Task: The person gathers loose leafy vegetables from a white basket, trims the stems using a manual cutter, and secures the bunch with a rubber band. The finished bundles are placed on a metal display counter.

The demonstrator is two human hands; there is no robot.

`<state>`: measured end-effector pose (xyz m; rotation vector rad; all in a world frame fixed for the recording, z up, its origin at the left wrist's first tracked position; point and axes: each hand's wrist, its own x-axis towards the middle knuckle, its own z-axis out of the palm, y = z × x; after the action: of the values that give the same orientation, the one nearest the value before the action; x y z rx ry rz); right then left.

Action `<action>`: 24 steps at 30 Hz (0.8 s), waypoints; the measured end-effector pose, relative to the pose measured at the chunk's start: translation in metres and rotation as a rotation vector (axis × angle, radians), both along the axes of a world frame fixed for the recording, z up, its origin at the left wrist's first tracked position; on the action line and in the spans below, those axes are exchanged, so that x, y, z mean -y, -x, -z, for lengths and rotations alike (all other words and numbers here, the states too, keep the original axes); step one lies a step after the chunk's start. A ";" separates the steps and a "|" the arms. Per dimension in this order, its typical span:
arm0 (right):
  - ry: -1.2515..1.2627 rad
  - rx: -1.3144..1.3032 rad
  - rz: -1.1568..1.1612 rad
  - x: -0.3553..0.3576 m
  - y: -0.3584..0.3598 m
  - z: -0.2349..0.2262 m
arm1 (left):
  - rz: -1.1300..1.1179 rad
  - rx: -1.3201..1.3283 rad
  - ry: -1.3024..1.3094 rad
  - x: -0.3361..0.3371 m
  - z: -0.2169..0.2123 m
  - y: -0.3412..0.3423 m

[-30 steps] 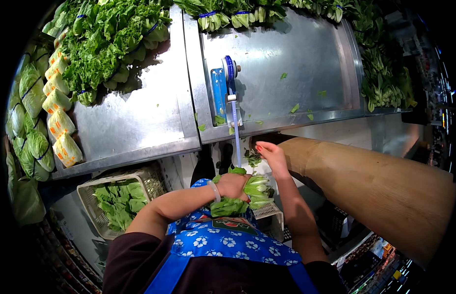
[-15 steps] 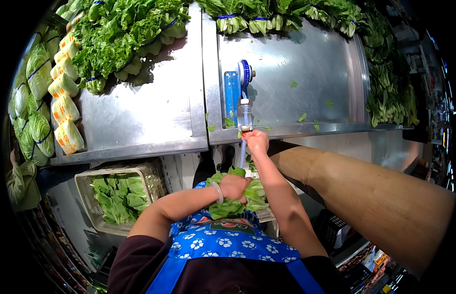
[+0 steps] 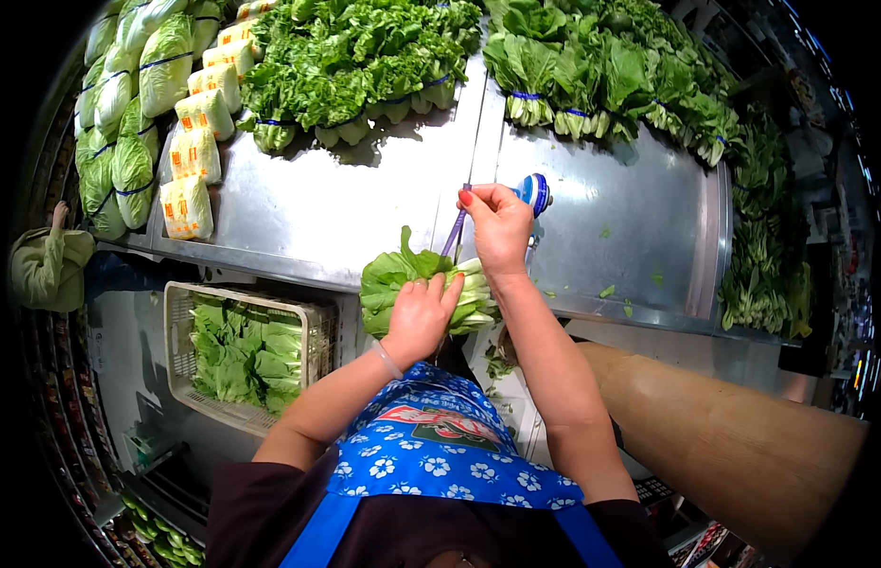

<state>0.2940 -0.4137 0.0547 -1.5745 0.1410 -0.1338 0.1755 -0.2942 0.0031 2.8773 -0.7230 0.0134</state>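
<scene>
My left hand (image 3: pixel 423 317) is closed over a bunch of leafy greens (image 3: pixel 390 284), pressing it near the front edge of the metal display table. The leaves point left and the pale stems lie to the right. From the bunch, a narrow purple-blue strip of tape (image 3: pixel 454 234) stretches up to my right hand (image 3: pixel 502 227), which pinches its end between thumb and fingers. Behind that hand stands a tape dispenser with a blue roll (image 3: pixel 537 194); my hand and wrist hide much of it.
A pale plastic crate (image 3: pixel 310 355) of loose greens stands lower left. Banded bunches of greens (image 3: pixel 355 76) line the table's back, with wrapped cabbages (image 3: pixel 187 208) at left. A large brown cylinder (image 3: pixel 724 426) lies at right. Another person's sleeve (image 3: pixel 52 270) shows far left.
The bunch and my left hand have moved from against my apron up to the table edge. My right hand has left the dispenser's mouth, lifting the tape up. The view has shifted.
</scene>
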 end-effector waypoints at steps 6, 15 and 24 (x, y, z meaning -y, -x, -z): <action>0.131 0.066 -0.024 -0.009 0.013 -0.003 | -0.136 0.145 0.132 0.001 0.034 -0.019; 0.179 0.060 -0.083 -0.011 0.021 0.005 | -0.222 0.052 0.366 -0.009 0.030 -0.023; 0.386 0.112 -0.242 -0.015 0.049 -0.009 | -0.342 0.013 0.546 -0.018 0.049 -0.048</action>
<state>0.2453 -0.3984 0.0637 -1.9493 -0.1740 -0.0609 0.2231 -0.2764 -0.0462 2.4307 -0.1749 0.2344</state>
